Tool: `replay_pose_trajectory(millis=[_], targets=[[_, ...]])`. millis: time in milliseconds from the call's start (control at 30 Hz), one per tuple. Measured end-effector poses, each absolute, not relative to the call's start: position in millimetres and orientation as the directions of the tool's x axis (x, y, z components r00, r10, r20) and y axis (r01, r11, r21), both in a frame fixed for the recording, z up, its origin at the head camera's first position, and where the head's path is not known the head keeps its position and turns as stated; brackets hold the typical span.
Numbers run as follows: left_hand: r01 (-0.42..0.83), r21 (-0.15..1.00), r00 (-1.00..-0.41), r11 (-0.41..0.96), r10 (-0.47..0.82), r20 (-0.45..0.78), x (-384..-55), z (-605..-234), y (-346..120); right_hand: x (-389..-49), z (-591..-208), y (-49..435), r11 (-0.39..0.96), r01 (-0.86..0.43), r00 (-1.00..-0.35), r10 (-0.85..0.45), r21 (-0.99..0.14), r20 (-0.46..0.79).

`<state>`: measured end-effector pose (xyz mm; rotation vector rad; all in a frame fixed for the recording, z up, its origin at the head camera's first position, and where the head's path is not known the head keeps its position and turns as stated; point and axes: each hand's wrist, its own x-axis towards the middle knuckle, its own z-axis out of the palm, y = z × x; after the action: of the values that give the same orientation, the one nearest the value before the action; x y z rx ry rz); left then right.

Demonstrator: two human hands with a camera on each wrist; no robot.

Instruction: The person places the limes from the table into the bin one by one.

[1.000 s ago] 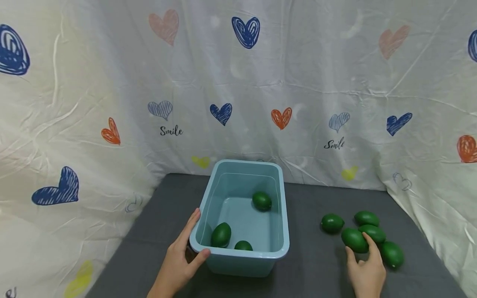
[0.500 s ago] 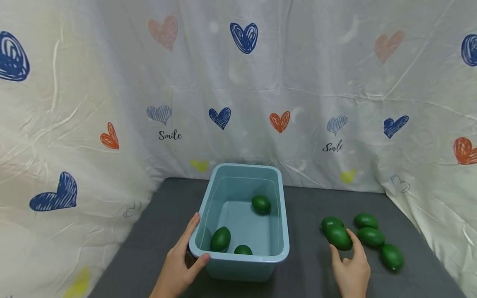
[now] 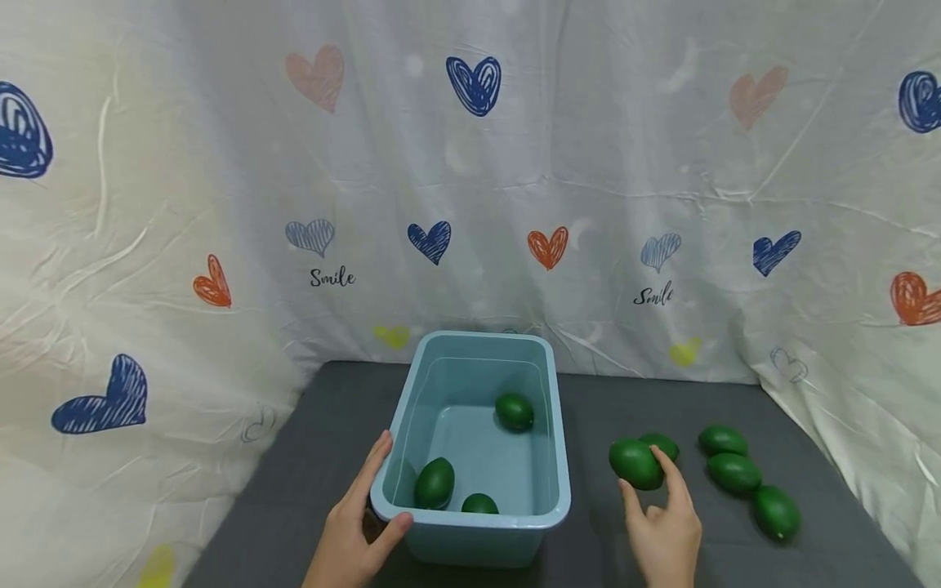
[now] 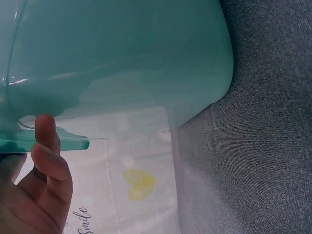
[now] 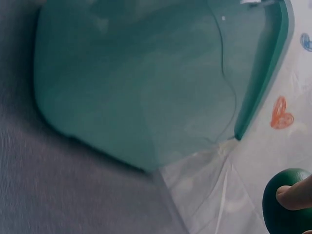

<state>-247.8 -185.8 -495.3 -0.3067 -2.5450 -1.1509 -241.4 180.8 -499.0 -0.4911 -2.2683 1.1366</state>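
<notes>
A light blue plastic bin (image 3: 507,520) stands in the middle of the head view with three green limes inside, one lime (image 3: 515,412) toward its far right. My left hand (image 3: 351,527) grips the bin's near left corner, thumb on the front rim and fingers along the left side. To the right of the bin, my right hand (image 3: 665,531) pinches a lime (image 3: 634,464) between thumb and fingers. That held lime partly covers another lime (image 3: 662,445) behind it. In the right wrist view a fingertip (image 5: 292,195) presses on the held lime.
Further right, several loose limes (image 3: 735,474) lie in a rough line on the dark grey cloth (image 3: 588,408). A white curtain (image 3: 485,163) printed with hearts hangs behind and at both sides.
My right hand has carried a lime leftward from the group on the right, toward the bin. The left hand stays at the bin's corner. The head view has tilted up slightly.
</notes>
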Motion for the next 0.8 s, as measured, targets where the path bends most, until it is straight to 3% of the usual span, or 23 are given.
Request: replay_pose_trajectory(millis=[800], targets=[[0.328, 0.718, -0.926, 0.614, 0.060, 0.372, -247, -495, -187, -246, -477, 148, 0.504, 0.037, -0.796, 0.537, -0.863, 0.280]])
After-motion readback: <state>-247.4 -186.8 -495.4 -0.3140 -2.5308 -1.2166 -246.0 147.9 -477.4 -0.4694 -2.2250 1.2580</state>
